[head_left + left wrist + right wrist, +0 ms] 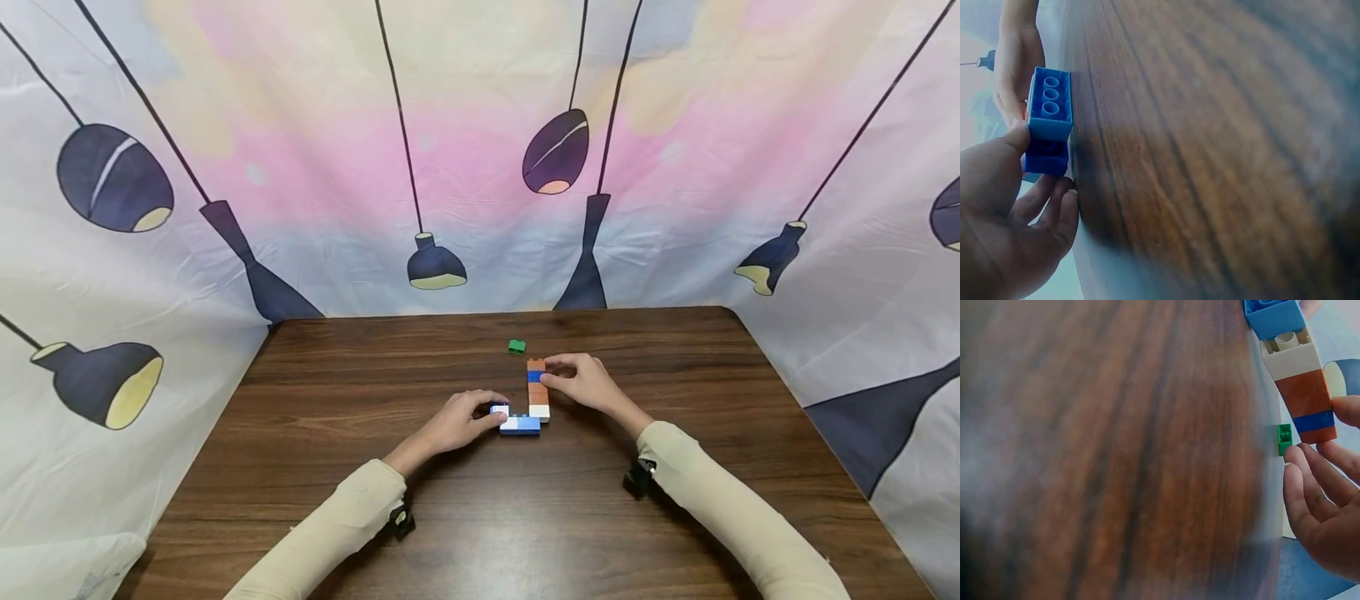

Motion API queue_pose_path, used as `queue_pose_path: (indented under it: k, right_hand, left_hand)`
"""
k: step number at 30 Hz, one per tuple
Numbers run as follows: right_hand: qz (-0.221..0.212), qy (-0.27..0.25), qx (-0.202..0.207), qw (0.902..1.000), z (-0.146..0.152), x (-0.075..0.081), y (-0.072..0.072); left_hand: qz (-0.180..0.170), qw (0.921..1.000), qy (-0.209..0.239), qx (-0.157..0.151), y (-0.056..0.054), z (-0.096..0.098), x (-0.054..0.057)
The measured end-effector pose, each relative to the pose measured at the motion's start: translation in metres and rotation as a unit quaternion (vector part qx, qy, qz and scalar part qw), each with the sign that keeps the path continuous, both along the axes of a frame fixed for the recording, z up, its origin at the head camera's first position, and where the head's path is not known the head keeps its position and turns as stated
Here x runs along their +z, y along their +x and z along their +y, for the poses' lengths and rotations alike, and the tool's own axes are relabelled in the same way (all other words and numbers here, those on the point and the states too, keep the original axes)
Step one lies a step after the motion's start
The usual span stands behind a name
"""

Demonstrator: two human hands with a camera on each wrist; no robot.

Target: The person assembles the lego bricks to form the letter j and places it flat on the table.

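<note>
My left hand pinches the left end of a short assembly of light blue bricks between thumb and fingers. In the left wrist view, a darker blue brick sits at the thumb and fingertips, below the light blue brick with its hollow underside showing. My right hand grips the far part of a row of toy bricks. That row runs orange, blue, orange, with a white brick at its near end. The white brick meets the light blue one, making an L shape.
A small green brick lies by itself behind the row, near the back of the brown wooden table. A printed cloth with lamp drawings hangs along the back and both sides.
</note>
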State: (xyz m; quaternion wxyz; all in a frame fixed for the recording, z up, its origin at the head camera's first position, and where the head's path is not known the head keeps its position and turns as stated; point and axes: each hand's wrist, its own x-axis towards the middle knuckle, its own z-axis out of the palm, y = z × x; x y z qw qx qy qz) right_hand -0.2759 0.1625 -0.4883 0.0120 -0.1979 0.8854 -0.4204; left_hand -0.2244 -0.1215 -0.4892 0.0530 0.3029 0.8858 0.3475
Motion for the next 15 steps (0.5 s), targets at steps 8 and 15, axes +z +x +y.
queue_pose_path:
  k: [8, 15]
  right_hand:
    - [-0.029, 0.017, 0.003, 0.9994, -0.0025, -0.0035, -0.005]
    - [-0.032, 0.03, 0.019, 0.9989, -0.0027, -0.002, -0.0079]
  left_hand:
    - [-0.011, 0.9999, -0.006, -0.008, -0.0005, 0.0002, 0.0]
    - [-0.016, 0.9998, -0.011, -0.008, -0.0009, -0.0004, 0.002]
